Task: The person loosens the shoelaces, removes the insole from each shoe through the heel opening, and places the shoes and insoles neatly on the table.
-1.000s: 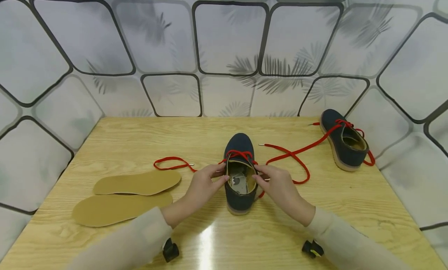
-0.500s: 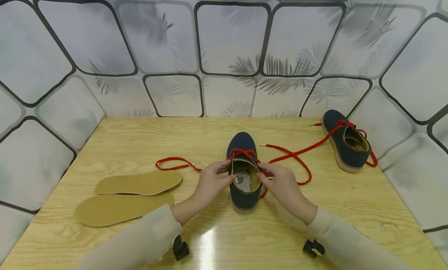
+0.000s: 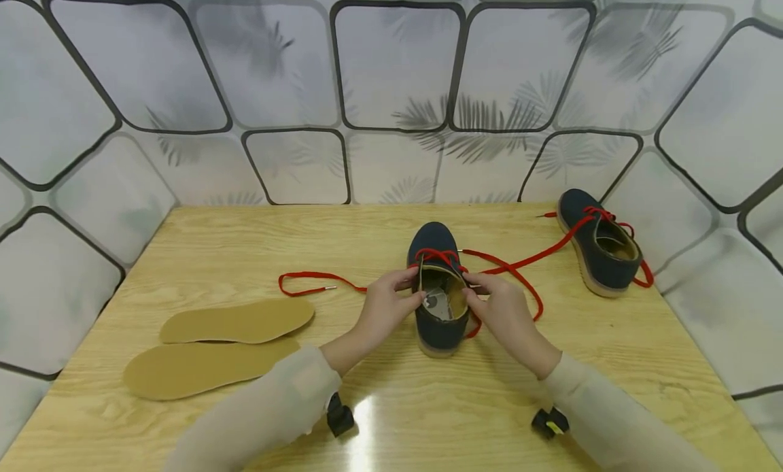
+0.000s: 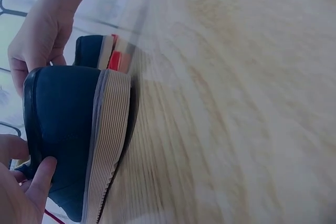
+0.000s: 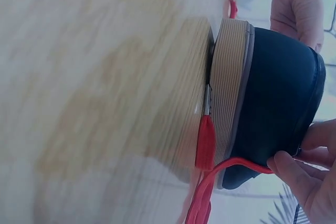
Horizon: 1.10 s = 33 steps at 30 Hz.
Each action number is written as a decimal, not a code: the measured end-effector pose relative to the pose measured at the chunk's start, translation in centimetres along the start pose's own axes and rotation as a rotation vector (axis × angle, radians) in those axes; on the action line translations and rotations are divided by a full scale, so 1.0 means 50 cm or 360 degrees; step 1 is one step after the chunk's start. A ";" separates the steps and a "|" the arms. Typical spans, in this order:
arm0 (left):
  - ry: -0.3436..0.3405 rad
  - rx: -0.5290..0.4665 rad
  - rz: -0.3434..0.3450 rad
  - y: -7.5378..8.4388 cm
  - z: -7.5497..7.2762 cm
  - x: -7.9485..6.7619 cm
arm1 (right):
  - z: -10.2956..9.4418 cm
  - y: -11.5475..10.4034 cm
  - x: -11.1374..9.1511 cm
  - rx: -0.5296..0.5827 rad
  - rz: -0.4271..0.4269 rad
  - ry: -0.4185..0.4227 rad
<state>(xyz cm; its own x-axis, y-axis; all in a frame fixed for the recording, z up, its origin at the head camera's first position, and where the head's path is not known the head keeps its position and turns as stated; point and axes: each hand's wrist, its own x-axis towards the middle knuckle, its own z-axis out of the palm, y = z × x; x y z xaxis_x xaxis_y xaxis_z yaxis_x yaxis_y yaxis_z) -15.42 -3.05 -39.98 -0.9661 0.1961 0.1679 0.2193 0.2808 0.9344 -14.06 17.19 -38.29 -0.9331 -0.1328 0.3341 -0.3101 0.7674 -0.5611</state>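
A dark blue shoe (image 3: 442,332) with a ribbed pale sole stands on the table, toe pointing away, between both hands. My left hand (image 3: 387,305) pinches the left edge of its opening between thumb and fingers. On the opposite edge, my right hand (image 3: 506,310) pinches the collar the same way. A grey-white patch shows on the floor inside the shoe. Its red lace (image 3: 321,276) is threaded at the top, with one loose end trailing left. In the right wrist view a red lace (image 5: 206,142) with a metal tip lies beside the sole.
Two tan insoles (image 3: 211,370) lie at the left, one partly over the other. A second dark blue shoe (image 3: 602,247) with red laces stands at the back right of the wooden table (image 3: 428,431). A patterned wall (image 3: 397,166) rises behind the table.
Both hands have carried or slid the shoe to the right and slightly away, keeping their grip on its opening. The left lace end has shifted along with it.
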 end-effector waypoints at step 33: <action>-0.0040 -0.0007 0.0010 0.007 0.137 0.158 | -0.036 0.125 0.071 -0.0135 0.0186 0.0315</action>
<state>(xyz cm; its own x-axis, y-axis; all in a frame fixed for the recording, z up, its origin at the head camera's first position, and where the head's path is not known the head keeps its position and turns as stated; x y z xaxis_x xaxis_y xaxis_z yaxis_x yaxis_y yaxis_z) -22.05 5.02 -40.46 -0.9610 0.2213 0.1657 0.2246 0.2755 0.9347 -18.98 22.62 -39.25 -0.9054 0.0791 0.4172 -0.1780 0.8213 -0.5420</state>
